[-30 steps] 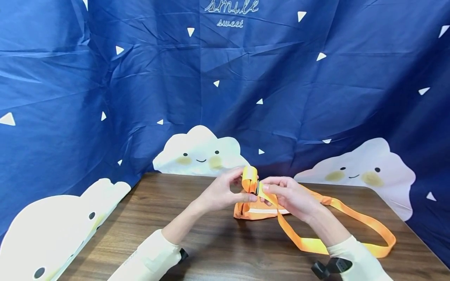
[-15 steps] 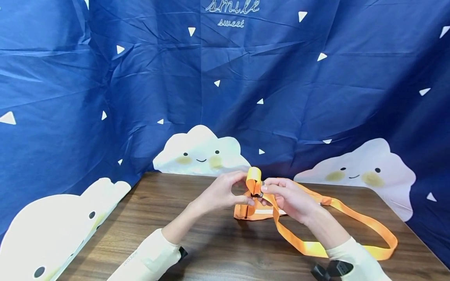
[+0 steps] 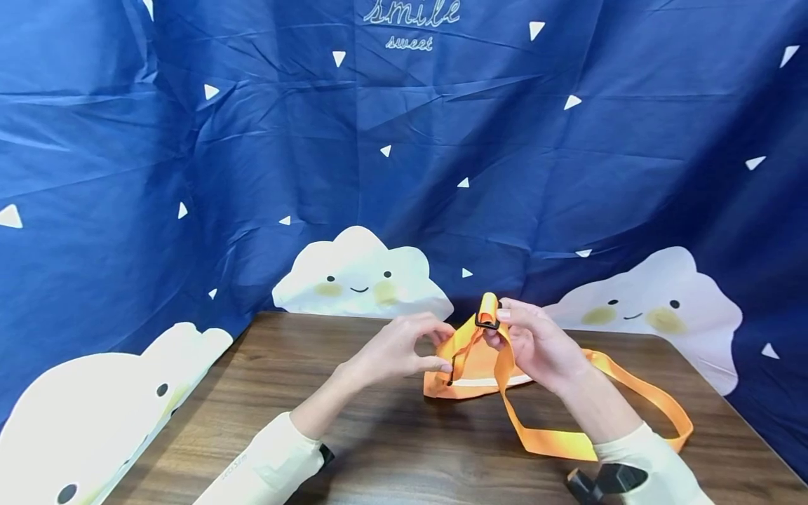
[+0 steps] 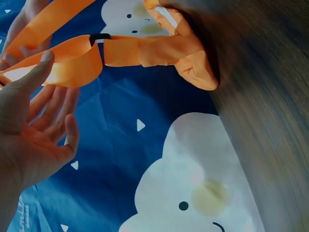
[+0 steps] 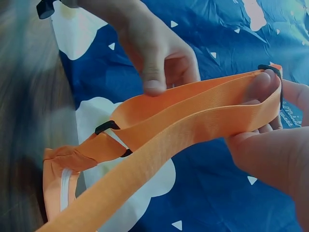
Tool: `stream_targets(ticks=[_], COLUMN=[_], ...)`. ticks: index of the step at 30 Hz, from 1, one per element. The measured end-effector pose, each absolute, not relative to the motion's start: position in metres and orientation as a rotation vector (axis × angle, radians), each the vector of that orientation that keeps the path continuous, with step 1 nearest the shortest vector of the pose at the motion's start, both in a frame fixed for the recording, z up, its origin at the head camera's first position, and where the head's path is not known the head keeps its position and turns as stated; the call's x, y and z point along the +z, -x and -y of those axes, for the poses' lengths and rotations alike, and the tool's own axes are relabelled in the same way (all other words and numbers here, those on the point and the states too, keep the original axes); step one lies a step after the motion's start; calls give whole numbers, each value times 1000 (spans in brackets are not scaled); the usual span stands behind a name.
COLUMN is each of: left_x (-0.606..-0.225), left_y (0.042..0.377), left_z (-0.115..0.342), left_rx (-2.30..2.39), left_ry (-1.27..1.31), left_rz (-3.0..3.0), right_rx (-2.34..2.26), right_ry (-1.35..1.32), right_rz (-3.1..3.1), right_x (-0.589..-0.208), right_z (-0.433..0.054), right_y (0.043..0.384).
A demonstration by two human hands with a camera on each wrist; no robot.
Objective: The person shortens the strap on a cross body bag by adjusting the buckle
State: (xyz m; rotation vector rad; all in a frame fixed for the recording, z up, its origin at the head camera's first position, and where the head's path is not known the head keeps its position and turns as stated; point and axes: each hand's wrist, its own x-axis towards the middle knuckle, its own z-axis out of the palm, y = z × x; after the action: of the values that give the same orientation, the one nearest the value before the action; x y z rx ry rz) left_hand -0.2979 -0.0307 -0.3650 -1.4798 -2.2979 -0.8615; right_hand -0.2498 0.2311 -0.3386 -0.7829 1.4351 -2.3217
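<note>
An orange fabric pouch (image 3: 442, 388) with a white stripe lies on the table, an orange webbing strap (image 3: 555, 443) attached to it. My right hand (image 3: 543, 347) pinches the strap at a black slider buckle (image 3: 487, 322), raised above the pouch. Between that slider and a black ring (image 5: 106, 126) at the pouch end, the strap runs as a doubled loop. My left hand (image 3: 394, 351) holds this loop near the ring, thumb on one side and fingers behind. The left wrist view also shows the strap (image 4: 79, 60) under the left thumb, the slider there barely visible.
The strap's long part curves over the right side of the brown wooden table (image 3: 252, 421). A blue cloth backdrop (image 3: 404, 175) with white clouds and triangles hangs behind and along the sides. Both wrists carry black camera mounts.
My right hand has moved up and to the right with the slider buckle, drawing the loop out longer between slider and ring. My left hand has stayed nearly in place.
</note>
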Motion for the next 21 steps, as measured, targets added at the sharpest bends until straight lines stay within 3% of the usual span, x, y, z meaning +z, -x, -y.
stream_targets(ticks=[8, 14, 21], left_x=[-368, -361, -354], left_y=[302, 294, 282], left_z=[37, 37, 28], left_rx=[-725, -913, -1104], left_ry=[1469, 1467, 1596], left_rz=[2391, 2268, 2086], right_rx=[-2360, -2188, -1918], right_ry=[772, 731, 864], right_rz=[-1448, -1845, -2006], right_x=[-339, -346, -354], right_z=[-233, -224, -218], right_y=[253, 255, 253])
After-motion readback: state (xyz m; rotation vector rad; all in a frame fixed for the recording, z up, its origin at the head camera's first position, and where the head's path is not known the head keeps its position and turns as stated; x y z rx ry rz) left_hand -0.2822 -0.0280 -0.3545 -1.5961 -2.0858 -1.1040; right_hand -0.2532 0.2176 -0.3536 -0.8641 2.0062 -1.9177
